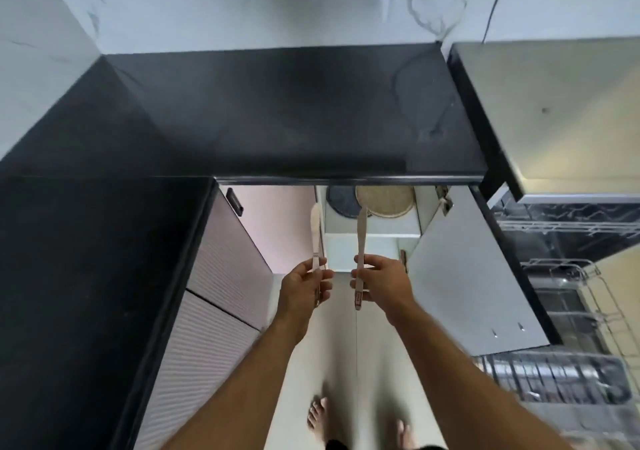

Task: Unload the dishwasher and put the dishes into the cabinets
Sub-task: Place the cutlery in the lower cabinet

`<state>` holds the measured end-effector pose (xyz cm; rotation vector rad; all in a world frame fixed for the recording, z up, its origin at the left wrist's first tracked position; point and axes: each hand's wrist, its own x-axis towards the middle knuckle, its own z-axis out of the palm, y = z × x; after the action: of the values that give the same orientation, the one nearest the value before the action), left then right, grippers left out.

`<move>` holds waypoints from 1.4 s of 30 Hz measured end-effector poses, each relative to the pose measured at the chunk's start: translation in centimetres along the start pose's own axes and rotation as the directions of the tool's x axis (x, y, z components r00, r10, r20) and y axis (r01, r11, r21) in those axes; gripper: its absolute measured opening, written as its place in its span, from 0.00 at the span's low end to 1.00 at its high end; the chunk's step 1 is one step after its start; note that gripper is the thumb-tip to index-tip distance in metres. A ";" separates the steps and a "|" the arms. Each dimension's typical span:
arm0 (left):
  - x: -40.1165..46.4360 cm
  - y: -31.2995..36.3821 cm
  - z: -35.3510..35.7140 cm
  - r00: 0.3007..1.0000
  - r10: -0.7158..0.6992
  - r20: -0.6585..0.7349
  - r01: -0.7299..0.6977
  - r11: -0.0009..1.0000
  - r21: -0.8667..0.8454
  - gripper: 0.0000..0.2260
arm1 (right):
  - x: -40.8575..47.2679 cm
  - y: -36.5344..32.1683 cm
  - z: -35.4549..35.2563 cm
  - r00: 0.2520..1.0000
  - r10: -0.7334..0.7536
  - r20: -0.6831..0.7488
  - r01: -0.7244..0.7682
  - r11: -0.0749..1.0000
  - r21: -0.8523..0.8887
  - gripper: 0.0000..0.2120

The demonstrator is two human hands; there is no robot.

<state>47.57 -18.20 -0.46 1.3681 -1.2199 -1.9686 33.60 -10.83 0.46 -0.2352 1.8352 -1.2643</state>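
My left hand point(304, 285) pinches a pale table knife point(314, 233) by its handle, blade pointing away from me. My right hand point(379, 281) grips a second, similar knife point(361, 238) the same way. Both hands hover side by side in front of an open lower cabinet point(374, 231) under the black countertop point(277, 113). Inside the cabinet, on a white shelf, lie a dark round plate point(341, 201) and a tan round plate point(388, 200). The dishwasher's wire racks point(568, 314) stand pulled out at the right.
The cabinet's white door point(471, 276) stands swung open to the right, between me and the dishwasher. Ribbed grey cabinet fronts point(214, 318) line the left. A steel-topped counter point(554, 110) sits at the far right. My bare feet point(317, 415) stand on the light floor.
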 end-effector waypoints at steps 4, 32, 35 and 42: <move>3.5 -4.0 -0.1 0.996 -0.081 -0.040 0.083 0.996 0.043 0.10 | 3.8 4.8 0.7 0.997 0.079 -0.016 -0.077 0.994 0.076 0.09; 45.9 -35.5 4.1 0.993 -0.092 -0.075 0.113 0.923 0.368 0.08 | 52.2 35.1 4.7 0.992 0.047 -0.116 -0.093 0.899 -0.428 0.04; 50.9 -37.8 4.1 0.998 0.007 -0.063 0.021 0.905 0.425 0.06 | 56.4 36.7 6.1 0.997 -0.044 -0.064 -0.003 0.808 -0.590 0.06; 61.6 -40.3 5.7 0.988 0.150 -0.030 -0.107 0.817 0.566 0.07 | 65.2 38.7 8.6 0.976 -0.201 -0.083 0.126 0.833 -0.538 0.06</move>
<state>22.05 -42.03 -65.47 1.5515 -1.9051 -1.4974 12.33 -36.45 -68.18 -0.6350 2.3028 -0.8663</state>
